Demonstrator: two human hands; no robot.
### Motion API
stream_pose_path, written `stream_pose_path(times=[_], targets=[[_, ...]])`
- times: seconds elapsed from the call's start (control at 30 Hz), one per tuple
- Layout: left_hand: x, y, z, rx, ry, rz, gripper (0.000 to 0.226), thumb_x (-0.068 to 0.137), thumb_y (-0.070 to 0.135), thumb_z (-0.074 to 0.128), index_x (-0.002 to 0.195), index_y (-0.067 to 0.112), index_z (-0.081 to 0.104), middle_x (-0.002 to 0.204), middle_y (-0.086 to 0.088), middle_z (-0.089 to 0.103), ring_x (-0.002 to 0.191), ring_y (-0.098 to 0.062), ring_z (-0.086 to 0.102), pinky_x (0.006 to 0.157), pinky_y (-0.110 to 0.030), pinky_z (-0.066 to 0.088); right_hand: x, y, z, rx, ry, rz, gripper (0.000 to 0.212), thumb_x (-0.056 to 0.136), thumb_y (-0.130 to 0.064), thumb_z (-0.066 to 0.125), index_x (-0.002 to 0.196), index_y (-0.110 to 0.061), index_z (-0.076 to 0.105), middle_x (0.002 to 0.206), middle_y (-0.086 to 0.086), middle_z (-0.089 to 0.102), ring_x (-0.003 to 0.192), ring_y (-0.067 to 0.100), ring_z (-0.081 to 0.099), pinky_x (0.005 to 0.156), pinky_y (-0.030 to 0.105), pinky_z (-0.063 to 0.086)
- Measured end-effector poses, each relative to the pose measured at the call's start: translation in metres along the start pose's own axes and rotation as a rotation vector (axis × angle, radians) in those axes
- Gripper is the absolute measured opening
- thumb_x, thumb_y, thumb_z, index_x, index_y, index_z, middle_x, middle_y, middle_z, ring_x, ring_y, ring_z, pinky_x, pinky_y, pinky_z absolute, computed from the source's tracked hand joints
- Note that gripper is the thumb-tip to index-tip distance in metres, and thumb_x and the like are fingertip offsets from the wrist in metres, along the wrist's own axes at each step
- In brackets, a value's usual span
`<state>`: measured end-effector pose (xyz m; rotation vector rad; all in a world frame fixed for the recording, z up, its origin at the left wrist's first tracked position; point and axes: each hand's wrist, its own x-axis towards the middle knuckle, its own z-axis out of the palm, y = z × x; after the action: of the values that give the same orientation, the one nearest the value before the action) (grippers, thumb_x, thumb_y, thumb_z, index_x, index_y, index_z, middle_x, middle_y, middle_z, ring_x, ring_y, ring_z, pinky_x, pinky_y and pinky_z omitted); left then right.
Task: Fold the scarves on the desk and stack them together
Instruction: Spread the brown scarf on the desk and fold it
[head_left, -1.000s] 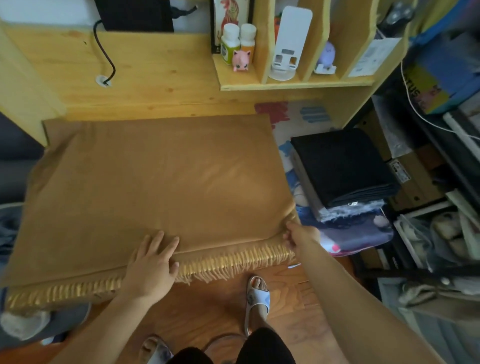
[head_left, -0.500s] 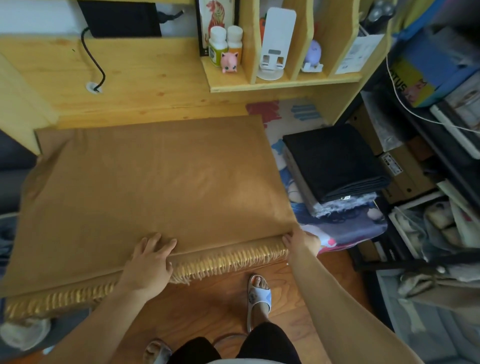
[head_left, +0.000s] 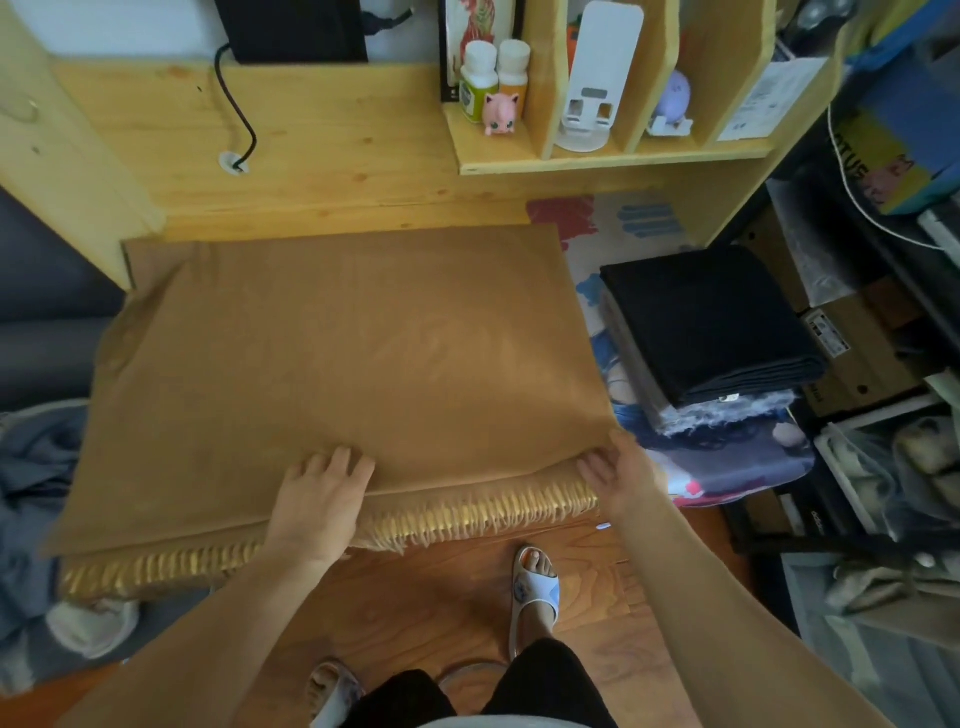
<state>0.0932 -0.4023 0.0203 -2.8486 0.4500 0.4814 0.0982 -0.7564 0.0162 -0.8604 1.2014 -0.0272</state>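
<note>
Item: tan fringed woven scarf (head_left: 353, 358), mid-fold on wooden worktop (head_left: 322, 135).
My left hand (head_left: 317, 499) presses flat; right hand (head_left: 618, 475) pinches the corner; next, halve it.

tan scarf (head_left: 337, 353), gold fringe (head_left: 467, 514); black scarf (head_left: 701, 317).

My arms are bare to the frame edge, no sleeves. Dark shorts (head_left: 540, 686). White slide sandal (head_left: 535, 587) on right foot, blue patches on strap; left sandal (head_left: 332, 691) blurred.
</note>
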Motion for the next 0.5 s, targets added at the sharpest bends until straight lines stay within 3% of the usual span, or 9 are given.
stream_pose_path(times=[0.07,0.1,0.17,0.27,0.37,0.5], targets=[[-0.001,-0.006,-0.002,-0.001,0.004,-0.032,0.066,0.08,0.014,0.076,0.141,0.02,0.054,0.129,-0.008,0.057,0.107,-0.029,0.063,0.084,-0.041,0.053,-0.004,0.001,0.007,-0.011,-0.085,0.111,0.028,0.1,-0.019,0.062,0.125,-0.008,0.055,0.107,0.01,0.065,0.092,0.025,0.064,0.079,0.041,0.055],[-0.001,-0.009,-0.002,-0.001,0.009,-0.048,0.067,0.08,0.013,0.075,0.143,0.02,0.052,0.13,-0.008,0.056,0.108,-0.029,0.062,0.084,-0.041,0.053,-0.005,0.002,0.01,-0.033,-0.094,0.137,0.028,0.1,-0.018,0.062,0.126,-0.008,0.055,0.109,0.011,0.064,0.092,0.026,0.063,0.077,0.043,0.056],[-0.002,-0.018,0.0,-0.007,0.026,-0.08,0.067,0.079,0.011,0.075,0.142,0.02,0.053,0.127,-0.008,0.056,0.107,-0.03,0.062,0.084,-0.042,0.054,-0.007,0.002,0.015,-0.056,-0.06,0.134,0.032,0.102,-0.013,0.058,0.132,-0.008,0.053,0.116,0.013,0.062,0.096,0.027,0.064,0.069,0.042,0.059],[-0.002,-0.039,-0.001,-0.046,0.088,-0.085,0.052,0.078,0.007,0.074,0.128,0.016,0.062,0.115,-0.006,0.058,0.098,-0.026,0.063,0.079,-0.04,0.055,-0.013,-0.006,0.016,0.015,-0.036,0.055,0.037,0.103,-0.013,0.053,0.14,-0.008,0.048,0.114,0.012,0.061,0.108,0.029,0.062,0.079,0.04,0.056],[-0.008,-0.066,-0.015,-0.163,0.247,-0.083,0.037,0.07,-0.004,0.08,0.103,0.008,0.069,0.095,-0.006,0.056,0.081,-0.027,0.059,0.066,-0.041,0.055,-0.028,-0.018,0.019,0.042,-0.083,-0.048,0.027,0.101,-0.009,0.056,0.128,-0.006,0.055,0.116,0.016,0.066,0.103,0.031,0.067,0.077,0.042,0.058],[-0.03,-0.082,-0.037,-0.33,0.528,-0.027,0.035,0.06,-0.014,0.08,0.087,0.003,0.065,0.088,-0.007,0.048,0.079,-0.031,0.052,0.062,-0.042,0.048,-0.045,-0.027,0.015,0.006,-0.068,-0.154,0.011,0.099,-0.007,0.059,0.109,-0.005,0.061,0.105,0.016,0.07,0.098,0.03,0.07,0.088,0.044,0.059]])
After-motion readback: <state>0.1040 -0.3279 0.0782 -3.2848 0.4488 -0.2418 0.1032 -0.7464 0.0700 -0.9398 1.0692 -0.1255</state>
